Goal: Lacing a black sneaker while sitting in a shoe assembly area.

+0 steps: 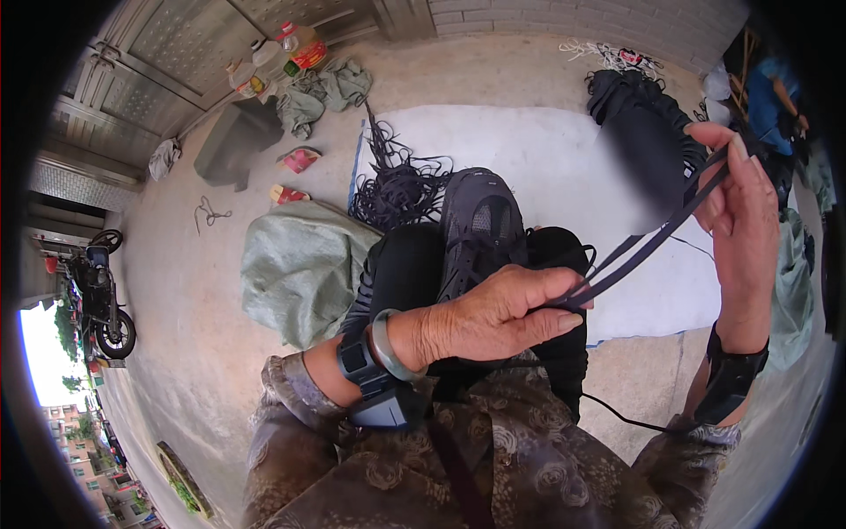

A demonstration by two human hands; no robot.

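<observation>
Over the lap: dark strap (656, 236) stretched between both hands.
Left hand (493, 313): pinched the strap's lower end — fingers closed.
Right hand (745, 220): gripped its upper end.
Knee: dark shoe (480, 220) rested there.

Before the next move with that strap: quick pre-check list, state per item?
1. Left hand pinches the near end of the dark strap: ok.
2. Right hand holds the far end, strap looped over its fingers: ok.
3. Strap taut between the hands, no sag: ok.
4. Strands untwisted along the span: cannot tell, they overlap.
5. Dark shoe steady on the lap between the knees: ok; neither hand touches it.
6. Thin black cord by the right wrist clear of the strap: ok.
</observation>
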